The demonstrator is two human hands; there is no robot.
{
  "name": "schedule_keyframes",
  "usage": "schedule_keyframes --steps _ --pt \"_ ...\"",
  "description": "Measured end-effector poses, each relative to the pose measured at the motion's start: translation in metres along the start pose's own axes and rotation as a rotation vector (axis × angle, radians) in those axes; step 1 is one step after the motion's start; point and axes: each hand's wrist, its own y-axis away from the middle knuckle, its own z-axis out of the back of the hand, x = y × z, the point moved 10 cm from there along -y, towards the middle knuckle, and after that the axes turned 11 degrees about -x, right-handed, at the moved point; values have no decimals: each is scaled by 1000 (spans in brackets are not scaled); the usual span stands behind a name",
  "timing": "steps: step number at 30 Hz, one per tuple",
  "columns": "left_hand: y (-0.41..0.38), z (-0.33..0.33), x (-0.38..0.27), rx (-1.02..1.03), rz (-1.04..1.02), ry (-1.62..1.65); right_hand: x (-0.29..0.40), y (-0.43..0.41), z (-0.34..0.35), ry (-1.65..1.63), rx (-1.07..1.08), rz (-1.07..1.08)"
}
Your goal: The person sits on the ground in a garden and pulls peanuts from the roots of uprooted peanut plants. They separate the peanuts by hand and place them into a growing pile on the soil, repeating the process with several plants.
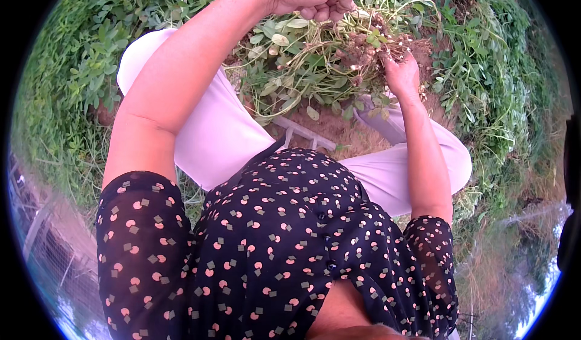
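My right hand (403, 74) grips a bunch of uprooted peanut plants by its root end, with thin roots and earthy pods (361, 49) around the fingers. Leafy green and yellowing stems (290, 67) spread leftward from it, above my lap. At the top, beside the upper stems, is my left hand (324, 4), its fingers curled and its back towards the view. The fingertips are close to the roots and stems; whether they pinch anything is hidden.
Pale trouser legs (218, 126) are bent on both sides of the plants. Between them lie brown soil (358, 133) and a light slatted frame part (306, 133). Dense green plants (91, 45) grow left and right. Wire mesh (59, 249) appears at the lower left.
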Motion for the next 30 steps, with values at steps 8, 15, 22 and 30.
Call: schedule_keyframes --steps 8,15,22,30 --pt "28 -18 -26 136 -48 203 0 -4 4 -35 1 -1" --pt "46 -32 -31 332 -49 347 16 -4 12 3 59 -79" --pt "54 -6 -59 291 -163 672 5 -3 9 85 75 -108" --pt "52 -31 -47 300 -103 352 -2 -11 1 101 76 -57"
